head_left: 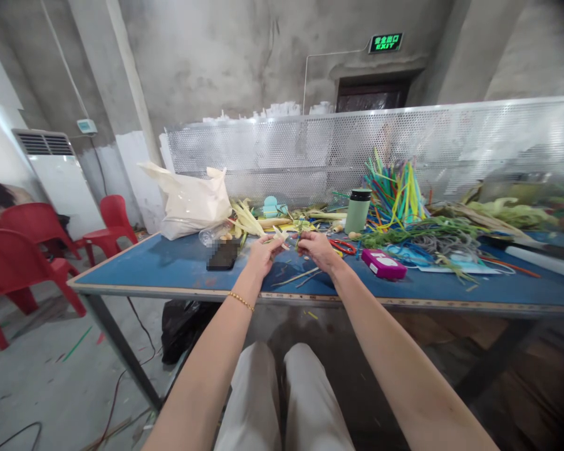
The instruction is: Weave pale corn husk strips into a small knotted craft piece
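As both pinch it shut, pale strip (282, 235) bridges left hand (262, 252), right hand (318, 248) — over blue table (169, 264).

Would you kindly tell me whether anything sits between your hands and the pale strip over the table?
Nothing visible does: the left hand and right hand both seem to pinch the pale strip directly, held just above the blue table.
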A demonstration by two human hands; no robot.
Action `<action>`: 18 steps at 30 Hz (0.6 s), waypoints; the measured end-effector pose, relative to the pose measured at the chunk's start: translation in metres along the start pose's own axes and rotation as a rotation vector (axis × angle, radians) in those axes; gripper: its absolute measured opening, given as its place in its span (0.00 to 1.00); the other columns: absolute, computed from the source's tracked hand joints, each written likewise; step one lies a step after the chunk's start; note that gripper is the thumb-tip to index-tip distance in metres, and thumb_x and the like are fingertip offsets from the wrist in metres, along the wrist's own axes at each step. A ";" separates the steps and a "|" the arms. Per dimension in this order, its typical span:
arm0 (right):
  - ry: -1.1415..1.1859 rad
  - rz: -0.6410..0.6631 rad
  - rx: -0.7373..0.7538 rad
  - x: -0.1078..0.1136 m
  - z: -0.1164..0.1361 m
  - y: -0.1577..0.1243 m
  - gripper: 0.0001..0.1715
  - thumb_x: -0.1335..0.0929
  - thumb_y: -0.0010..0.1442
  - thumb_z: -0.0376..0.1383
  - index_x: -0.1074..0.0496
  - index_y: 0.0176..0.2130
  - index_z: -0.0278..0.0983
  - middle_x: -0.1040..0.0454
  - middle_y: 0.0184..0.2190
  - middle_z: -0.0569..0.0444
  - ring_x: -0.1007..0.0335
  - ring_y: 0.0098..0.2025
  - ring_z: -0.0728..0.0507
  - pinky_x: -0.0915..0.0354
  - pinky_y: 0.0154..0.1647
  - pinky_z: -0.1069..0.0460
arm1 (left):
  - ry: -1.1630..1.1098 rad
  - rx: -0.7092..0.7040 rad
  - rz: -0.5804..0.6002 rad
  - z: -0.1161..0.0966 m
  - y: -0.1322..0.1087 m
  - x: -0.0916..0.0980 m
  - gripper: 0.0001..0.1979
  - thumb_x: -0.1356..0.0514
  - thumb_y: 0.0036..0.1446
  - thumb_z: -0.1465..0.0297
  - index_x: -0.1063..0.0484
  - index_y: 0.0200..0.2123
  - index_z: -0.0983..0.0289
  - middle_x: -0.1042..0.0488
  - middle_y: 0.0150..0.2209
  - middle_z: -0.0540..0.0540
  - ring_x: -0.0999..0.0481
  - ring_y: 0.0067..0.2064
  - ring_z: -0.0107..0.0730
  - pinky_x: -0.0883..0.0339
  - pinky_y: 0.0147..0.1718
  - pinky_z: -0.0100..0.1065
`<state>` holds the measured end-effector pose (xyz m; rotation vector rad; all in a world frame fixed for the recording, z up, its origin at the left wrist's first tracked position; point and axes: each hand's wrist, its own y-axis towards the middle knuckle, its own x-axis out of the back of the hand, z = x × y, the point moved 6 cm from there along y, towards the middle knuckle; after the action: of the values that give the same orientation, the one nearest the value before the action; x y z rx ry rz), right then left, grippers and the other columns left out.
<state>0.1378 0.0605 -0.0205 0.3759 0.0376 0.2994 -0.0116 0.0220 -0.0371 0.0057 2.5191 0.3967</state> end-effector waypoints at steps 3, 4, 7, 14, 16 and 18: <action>-0.017 -0.031 -0.013 0.002 -0.002 0.002 0.10 0.32 0.39 0.31 0.29 0.28 0.35 0.31 0.15 0.59 0.37 0.18 0.50 0.38 0.19 0.55 | 0.013 -0.002 0.003 0.000 0.000 0.000 0.18 0.24 0.33 0.70 0.26 0.29 0.68 0.24 0.25 0.52 0.24 0.28 0.29 0.30 0.38 0.36; -0.018 -0.042 -0.017 0.003 -0.002 0.002 0.10 0.32 0.39 0.31 0.30 0.28 0.35 0.31 0.15 0.59 0.37 0.17 0.50 0.39 0.18 0.55 | 0.015 0.000 0.002 0.000 0.001 0.000 0.19 0.24 0.33 0.70 0.27 0.28 0.68 0.24 0.25 0.51 0.24 0.28 0.29 0.30 0.39 0.36; 0.010 -0.073 -0.033 0.005 -0.003 0.002 0.14 0.30 0.38 0.30 0.31 0.30 0.36 0.31 0.15 0.59 0.37 0.17 0.50 0.40 0.16 0.56 | 0.012 -0.001 0.004 0.000 0.001 0.000 0.19 0.24 0.33 0.70 0.27 0.28 0.68 0.24 0.25 0.51 0.24 0.28 0.29 0.30 0.38 0.36; 0.058 -0.088 -0.077 0.009 -0.004 0.000 0.15 0.26 0.38 0.32 0.30 0.30 0.35 0.32 0.14 0.59 0.40 0.14 0.51 0.43 0.13 0.56 | 0.002 0.003 0.006 0.000 -0.001 -0.001 0.18 0.24 0.33 0.70 0.26 0.28 0.68 0.24 0.25 0.52 0.24 0.28 0.30 0.31 0.37 0.36; 0.066 -0.103 -0.085 0.011 -0.006 0.000 0.15 0.25 0.38 0.33 0.29 0.30 0.35 0.32 0.13 0.59 0.40 0.14 0.51 0.44 0.13 0.56 | 0.012 0.003 0.006 0.000 -0.001 -0.001 0.18 0.24 0.34 0.70 0.27 0.28 0.68 0.24 0.25 0.52 0.24 0.28 0.30 0.31 0.38 0.36; 0.080 -0.101 -0.086 0.011 -0.006 0.001 0.16 0.24 0.38 0.34 0.29 0.30 0.34 0.32 0.13 0.59 0.40 0.14 0.51 0.45 0.13 0.56 | 0.025 0.005 0.010 0.000 0.000 -0.001 0.18 0.24 0.34 0.70 0.27 0.28 0.67 0.24 0.25 0.52 0.24 0.28 0.30 0.31 0.38 0.36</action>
<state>0.1474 0.0664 -0.0257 0.2754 0.1212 0.2155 -0.0109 0.0215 -0.0370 0.0147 2.5452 0.3973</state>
